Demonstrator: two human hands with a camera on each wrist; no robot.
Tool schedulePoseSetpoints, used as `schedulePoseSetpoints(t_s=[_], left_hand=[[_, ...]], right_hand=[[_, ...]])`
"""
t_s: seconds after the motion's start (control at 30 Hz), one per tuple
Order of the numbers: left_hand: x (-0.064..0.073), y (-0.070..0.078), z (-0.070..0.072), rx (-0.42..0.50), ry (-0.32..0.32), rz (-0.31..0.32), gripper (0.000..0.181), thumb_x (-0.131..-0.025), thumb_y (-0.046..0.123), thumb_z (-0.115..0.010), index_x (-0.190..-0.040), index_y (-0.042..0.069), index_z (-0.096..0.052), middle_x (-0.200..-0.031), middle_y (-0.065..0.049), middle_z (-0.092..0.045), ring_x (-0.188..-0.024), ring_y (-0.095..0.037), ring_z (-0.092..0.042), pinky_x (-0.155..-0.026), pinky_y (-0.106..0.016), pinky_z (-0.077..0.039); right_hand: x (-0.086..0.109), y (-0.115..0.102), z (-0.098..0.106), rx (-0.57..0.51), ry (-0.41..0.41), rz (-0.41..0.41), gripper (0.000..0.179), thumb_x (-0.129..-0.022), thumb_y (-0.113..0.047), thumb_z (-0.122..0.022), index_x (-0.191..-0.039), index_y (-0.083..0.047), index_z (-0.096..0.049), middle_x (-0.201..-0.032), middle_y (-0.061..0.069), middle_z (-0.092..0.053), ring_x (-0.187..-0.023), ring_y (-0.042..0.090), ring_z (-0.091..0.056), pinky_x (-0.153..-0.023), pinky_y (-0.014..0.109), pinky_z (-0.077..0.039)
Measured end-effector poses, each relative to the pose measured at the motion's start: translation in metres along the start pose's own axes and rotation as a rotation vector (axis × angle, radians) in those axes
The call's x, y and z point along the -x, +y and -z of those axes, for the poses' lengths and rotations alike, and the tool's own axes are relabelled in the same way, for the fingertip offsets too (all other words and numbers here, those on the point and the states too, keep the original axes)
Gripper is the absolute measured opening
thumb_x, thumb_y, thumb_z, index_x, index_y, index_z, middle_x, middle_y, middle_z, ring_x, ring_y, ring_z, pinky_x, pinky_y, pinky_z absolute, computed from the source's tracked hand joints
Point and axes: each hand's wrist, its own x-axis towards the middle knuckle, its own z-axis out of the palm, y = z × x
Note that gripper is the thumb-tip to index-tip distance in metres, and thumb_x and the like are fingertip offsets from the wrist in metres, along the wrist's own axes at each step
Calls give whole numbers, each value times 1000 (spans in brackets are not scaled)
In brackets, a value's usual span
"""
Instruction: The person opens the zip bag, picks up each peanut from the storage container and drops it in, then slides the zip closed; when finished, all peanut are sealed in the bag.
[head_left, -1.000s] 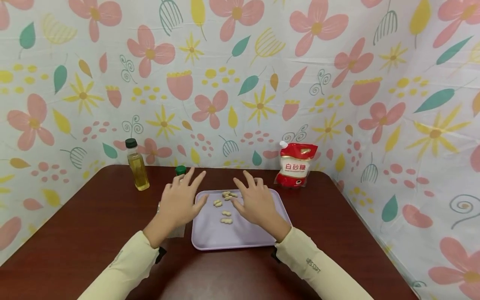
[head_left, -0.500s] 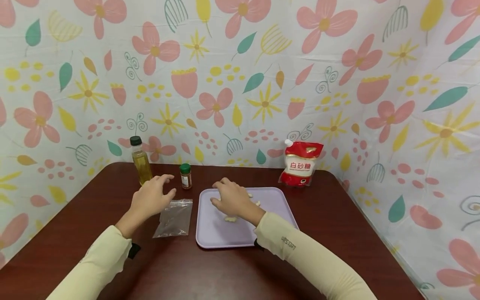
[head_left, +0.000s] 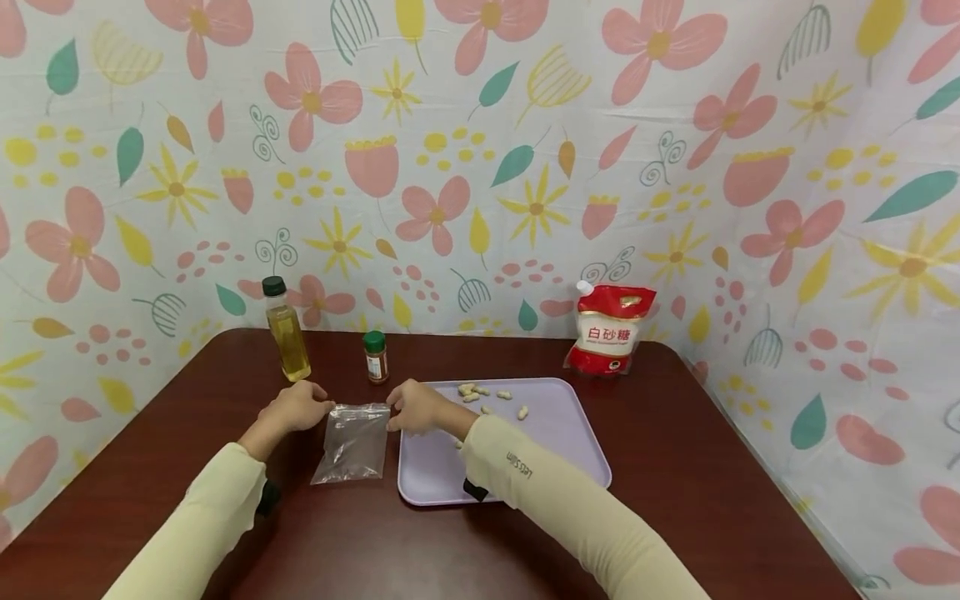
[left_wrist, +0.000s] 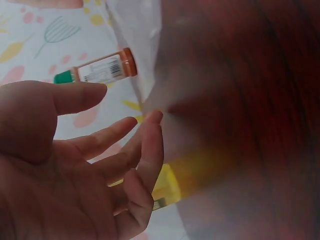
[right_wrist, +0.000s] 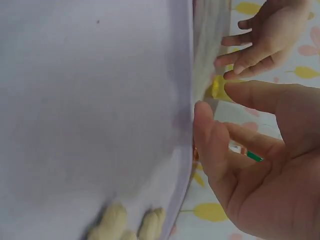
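A clear zip bag (head_left: 356,450) lies flat on the dark wooden table, left of a lavender tray (head_left: 555,467). My left hand (head_left: 296,407) is at the bag's upper left corner; in the left wrist view its thumb and loosely bent fingers (left_wrist: 151,145) stand apart, holding nothing. At the upper right corner, over the tray's left edge, is my right hand (head_left: 420,408). The right wrist view shows a gap between its thumb and bent fingers (right_wrist: 212,145). Several peanuts (head_left: 504,394) lie on the tray, some partly hidden by the right arm.
Behind the bag stands a small green-capped spice jar (head_left: 376,360). An oil bottle (head_left: 288,340) with a dark cap is just beyond the left hand. A red and white sugar pouch (head_left: 607,332) stands at the back right, before a floral curtain (head_left: 480,167).
Both hands have moved left from over the tray area to the bag's two upper corners. They have also come down lower. The bag and spice jar, earlier covered, show now.
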Motion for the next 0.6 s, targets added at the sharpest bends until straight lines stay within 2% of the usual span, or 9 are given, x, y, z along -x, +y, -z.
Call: schedulePoseSetpoints(t_s=[0.1,0.3,0.47,0.6], left_hand=[[-6,-2,-2,14,7,5,40,-98,22,-56,-126,-7,-60,-125,-29,-58,-109,-48,-57,-86,-59,-46],[-14,-7,-9,75,23,-32,34,-94,12,-60,-117,-12,-64,-119,-31,-61,-110,-49,-56,-86,-52,-49],[-15,-10,-8,110,32,-55,26,-90,10,-64,-105,-11,-70,-97,-22,-68,-87,-36,-64,-77,-45,-51],[-13,-12,-9,168,31,-80,20,-90,8,-66,-97,-9,-71,-82,-13,-67,-70,-21,-59,-65,-37,-50]], right_hand=[[-6,-1,-5,-9,-13,-40,47,-84,-3,-76,-128,4,-61,-124,21,-64,-64,22,-70,-52,28,-53],[-6,-3,-9,-48,-13,-96,54,-81,2,-76,-132,3,-58,-128,20,-62,-57,18,-66,-51,27,-52],[-7,-4,-8,-66,-13,-104,55,-83,1,-75,-134,2,-57,-131,19,-61,-55,16,-63,-52,27,-52],[-7,-1,-11,-55,15,-94,51,-85,-5,-75,-133,3,-57,-128,19,-63,-55,17,-65,-51,27,-52]])
